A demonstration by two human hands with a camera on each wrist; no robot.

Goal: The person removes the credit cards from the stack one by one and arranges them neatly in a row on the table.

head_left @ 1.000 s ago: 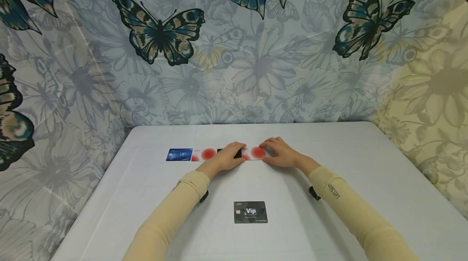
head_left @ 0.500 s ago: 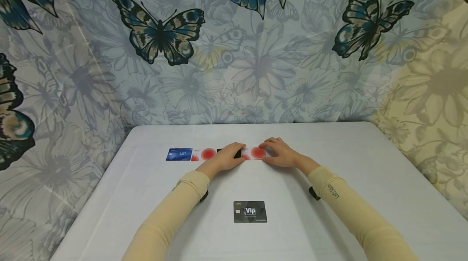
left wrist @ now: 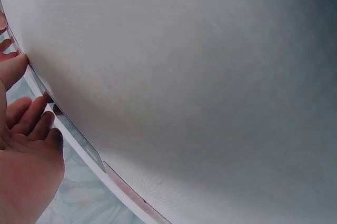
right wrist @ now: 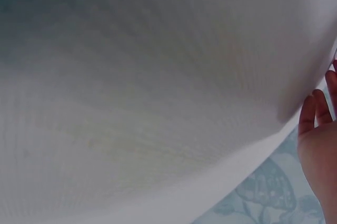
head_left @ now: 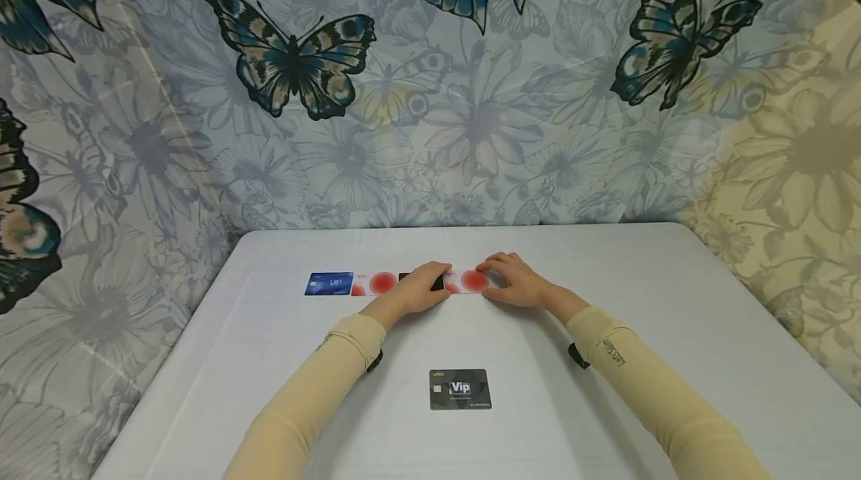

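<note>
In the head view, a row of flat cards lies across the white table: a blue VIP card (head_left: pixel 329 284), a white card with red circles (head_left: pixel 374 284), a black card (head_left: pixel 437 283) and a second red-circled white card (head_left: pixel 474 281). My left hand (head_left: pixel 418 288) covers most of the black card, thumb at its near edge and fingertips at its far edge, by the seam with the right-hand card. My right hand (head_left: pixel 521 284) spans the right end of that last card between thumb and index finger. The left wrist view shows my left hand (left wrist: pixel 29 150) along the card edges.
A dark grey Vip card (head_left: pixel 460 390) lies alone on the white table (head_left: pixel 377 428), nearer to me, between my forearms. Behind the table's far edge stands a butterfly-patterned wall covering (head_left: pixel 484 114).
</note>
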